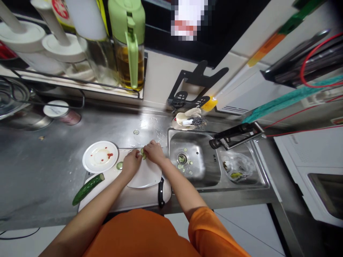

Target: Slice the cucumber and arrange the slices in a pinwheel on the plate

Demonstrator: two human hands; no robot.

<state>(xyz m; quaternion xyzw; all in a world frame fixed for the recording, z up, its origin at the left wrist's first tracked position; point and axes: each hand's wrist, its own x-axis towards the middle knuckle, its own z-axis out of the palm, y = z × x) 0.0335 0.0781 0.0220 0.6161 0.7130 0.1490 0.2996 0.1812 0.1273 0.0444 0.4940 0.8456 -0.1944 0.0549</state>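
Note:
My left hand (132, 162) and my right hand (154, 152) meet over a white plate (144, 177) lying on a pale cutting board (118, 201). Thin cucumber slices (143, 153) show between them, with the fingers of both hands closed in a pinch on them. How many slices each hand grips is hidden. Left of my left hand lies a cut cucumber piece (119, 165). A long cucumber (88, 189), cut at one end, rests across the board's left edge. The black handle of a knife (160, 192) sticks out beside the plate; its blade is hidden.
A small white plate (89, 157) with red bits stands at the left. The sink (206, 171) holds several slices around its drain, under a dark faucet (233, 135). A plastic bag (241, 167) lies in the side basin. Oil bottle (131, 53) and jars fill the rack.

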